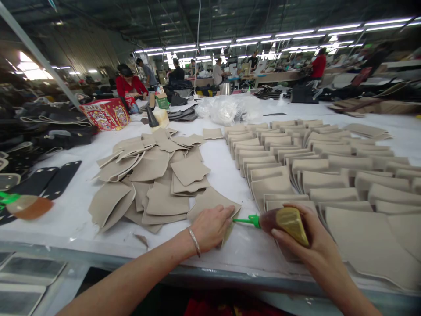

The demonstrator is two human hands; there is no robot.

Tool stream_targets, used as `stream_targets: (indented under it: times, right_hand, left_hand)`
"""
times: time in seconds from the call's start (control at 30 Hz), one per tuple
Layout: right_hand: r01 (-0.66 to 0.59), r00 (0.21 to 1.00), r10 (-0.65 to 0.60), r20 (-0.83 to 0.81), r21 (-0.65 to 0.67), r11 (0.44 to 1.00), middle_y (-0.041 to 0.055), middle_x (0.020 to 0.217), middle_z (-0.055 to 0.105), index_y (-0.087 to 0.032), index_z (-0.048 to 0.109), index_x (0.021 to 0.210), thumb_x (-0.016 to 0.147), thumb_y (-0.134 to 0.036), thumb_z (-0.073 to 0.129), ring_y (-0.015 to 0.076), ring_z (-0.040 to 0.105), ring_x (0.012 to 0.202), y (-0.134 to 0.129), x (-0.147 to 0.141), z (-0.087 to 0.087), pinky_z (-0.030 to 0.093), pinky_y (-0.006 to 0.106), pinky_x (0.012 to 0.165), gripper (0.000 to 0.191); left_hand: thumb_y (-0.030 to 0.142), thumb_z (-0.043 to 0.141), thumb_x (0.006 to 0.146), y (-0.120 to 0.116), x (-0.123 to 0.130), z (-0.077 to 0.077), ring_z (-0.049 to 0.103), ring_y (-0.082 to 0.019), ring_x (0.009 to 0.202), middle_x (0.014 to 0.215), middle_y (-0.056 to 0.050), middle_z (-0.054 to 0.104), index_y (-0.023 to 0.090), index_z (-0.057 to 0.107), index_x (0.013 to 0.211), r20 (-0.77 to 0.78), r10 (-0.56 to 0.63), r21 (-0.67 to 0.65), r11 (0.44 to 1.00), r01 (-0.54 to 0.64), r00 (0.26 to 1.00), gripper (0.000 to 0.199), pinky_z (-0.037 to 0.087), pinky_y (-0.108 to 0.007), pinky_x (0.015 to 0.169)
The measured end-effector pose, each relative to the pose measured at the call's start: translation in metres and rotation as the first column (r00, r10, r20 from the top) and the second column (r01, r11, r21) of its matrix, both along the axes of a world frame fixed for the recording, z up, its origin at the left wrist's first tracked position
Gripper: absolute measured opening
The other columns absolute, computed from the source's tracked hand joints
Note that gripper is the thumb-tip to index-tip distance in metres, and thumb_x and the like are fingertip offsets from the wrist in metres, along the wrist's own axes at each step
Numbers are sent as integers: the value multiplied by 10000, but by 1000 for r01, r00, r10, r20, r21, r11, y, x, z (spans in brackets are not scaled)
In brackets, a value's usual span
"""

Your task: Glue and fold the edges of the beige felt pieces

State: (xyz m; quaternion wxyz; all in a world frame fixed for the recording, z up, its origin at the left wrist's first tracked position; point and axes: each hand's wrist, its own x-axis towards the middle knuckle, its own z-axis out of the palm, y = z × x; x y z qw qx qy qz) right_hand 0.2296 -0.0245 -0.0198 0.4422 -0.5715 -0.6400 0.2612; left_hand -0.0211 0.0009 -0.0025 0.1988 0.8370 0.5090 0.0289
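My left hand (213, 226), with a bracelet at the wrist, presses on a beige piece (205, 202) at the front of the table, its fingers close together. My right hand (311, 235) is wrapped round a glue bottle (286, 223) that lies nearly level. Its green nozzle (245, 220) points left, with the tip at the edge of the piece beside my left fingertips. Left of my hands is a loose pile of beige pieces (158, 164). Overlapping rows of beige pieces (279, 184) stand on the right.
A second bottle with a green cap (31, 207) lies at the left by black strips (62, 180). Farther back are a red patterned box (107, 115), clear plastic bags (225, 109) and a metal kettle (226, 88). A person in red (128, 83) works beyond.
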Motion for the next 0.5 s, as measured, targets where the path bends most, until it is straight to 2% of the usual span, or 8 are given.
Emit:
stream_targets:
  times: [0.1,0.17,0.27,0.37,0.43,0.5]
  right_hand:
    - [76,996,-79,30,100,992,42,1096,579,-271,535,1188,769,-596,722,277,581,970,14,6,-2,464,407,903,562]
    - [80,995,-87,49,129,988,41,1115,578,-277,536,1192,772,-597,719,277,578,985,14,6,-3,467,407,898,560]
    - [53,998,-53,15,53,997,41,1110,612,-283,541,1205,760,-612,726,289,603,980,6,6,-4,479,426,907,584]
    - [48,989,-62,-137,-104,993,51,1087,653,-292,552,1222,753,-619,736,318,639,972,-4,15,-11,515,460,903,600]
    - [46,953,-89,-290,-151,987,69,1082,669,-299,561,1217,777,-613,716,339,660,968,-8,26,-18,563,471,846,562]
    - [35,920,-72,-385,-103,994,91,1080,672,-310,580,1192,853,-610,631,344,678,944,-11,34,-24,601,471,773,456]
  left_hand:
    - [288,309,1020,0,0,1,647,-252,971,1091,-77,644,207,482,1405,8,9,-15,1000,-8,1000,430,505,-363,852]
    - [282,315,1017,0,1,0,647,-250,978,1095,-77,646,209,489,1403,22,13,-23,1000,-12,1000,430,502,-362,867]
    - [293,353,1008,2,1,-1,638,-253,1010,1107,-83,649,199,497,1407,59,22,-27,999,-20,998,434,494,-362,897]
    - [309,374,1009,3,-3,0,630,-228,1019,1084,-75,657,198,572,1337,129,56,-45,998,-50,990,398,481,-328,922]
    - [324,401,1007,4,-8,4,624,-210,1015,1094,-66,648,213,617,1271,146,164,-3,986,-166,976,359,472,-310,934]
    - [341,488,975,5,-13,10,595,-229,1072,1154,-79,623,206,610,1261,100,335,101,933,-344,937,338,463,-325,957]
